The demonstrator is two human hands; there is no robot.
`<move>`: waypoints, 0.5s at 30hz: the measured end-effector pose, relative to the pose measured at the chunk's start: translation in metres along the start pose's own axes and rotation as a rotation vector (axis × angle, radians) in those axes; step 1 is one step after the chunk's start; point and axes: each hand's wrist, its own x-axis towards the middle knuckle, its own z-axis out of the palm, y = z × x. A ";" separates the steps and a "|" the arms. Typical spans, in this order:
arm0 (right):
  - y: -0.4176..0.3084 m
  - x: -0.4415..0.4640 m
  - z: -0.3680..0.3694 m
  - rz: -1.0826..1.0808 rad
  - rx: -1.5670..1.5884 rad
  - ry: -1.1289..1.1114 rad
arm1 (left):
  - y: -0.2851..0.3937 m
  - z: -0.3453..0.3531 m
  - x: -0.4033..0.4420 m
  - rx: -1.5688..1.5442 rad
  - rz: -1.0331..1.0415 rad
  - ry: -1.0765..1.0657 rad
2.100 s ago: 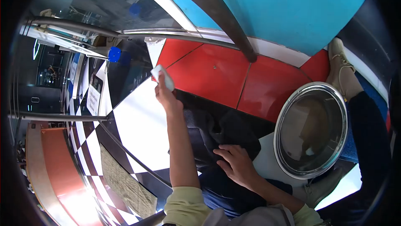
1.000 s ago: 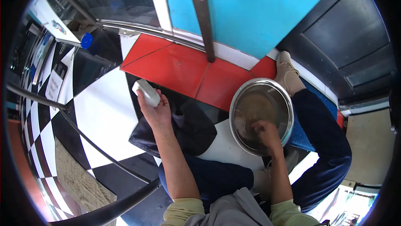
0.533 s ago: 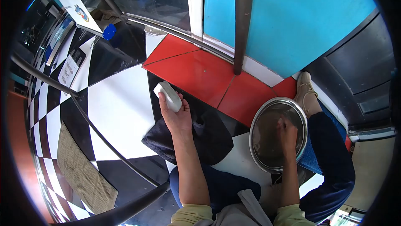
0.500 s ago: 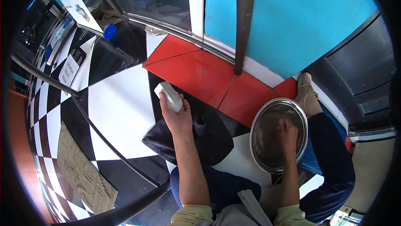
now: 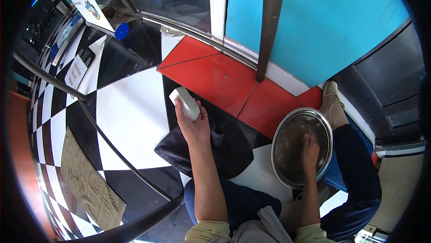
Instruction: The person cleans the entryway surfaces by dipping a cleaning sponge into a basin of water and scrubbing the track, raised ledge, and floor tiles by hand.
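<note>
My left hand (image 5: 196, 128) is wrapped round a small white block (image 5: 185, 103) with rounded edges and a greyish side; its exact kind I cannot make out. It is held above a dark cloth (image 5: 231, 153) spread on the floor tiles. On the other side, my right hand (image 5: 310, 153) is over or in a round metal basin (image 5: 274, 164) that seems to hold murky water. Its fingers are curled closed, and whatever they hold, if anything, is hidden.
Red tiles (image 5: 211, 79) edge the black-and-white floor (image 5: 130, 122). Dark metal poles (image 5: 270, 27) stand close by. A brown mat (image 5: 85, 180) lies at the left. My shoe (image 5: 331, 101) and a blue mat (image 5: 336, 169) are beside the basin.
The view has shifted slightly. My right hand has turned a little over the basin, its fingers still curled. My left hand keeps hold of the white block.
</note>
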 end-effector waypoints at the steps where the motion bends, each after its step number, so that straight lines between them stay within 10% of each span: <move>1: 0.001 0.001 0.000 -0.037 0.011 0.055 | 0.000 0.000 -0.001 0.003 0.000 0.002; 15: -0.001 -0.010 -0.006 0.061 -0.033 -0.029 | 0.003 0.000 0.001 -0.031 -0.012 0.018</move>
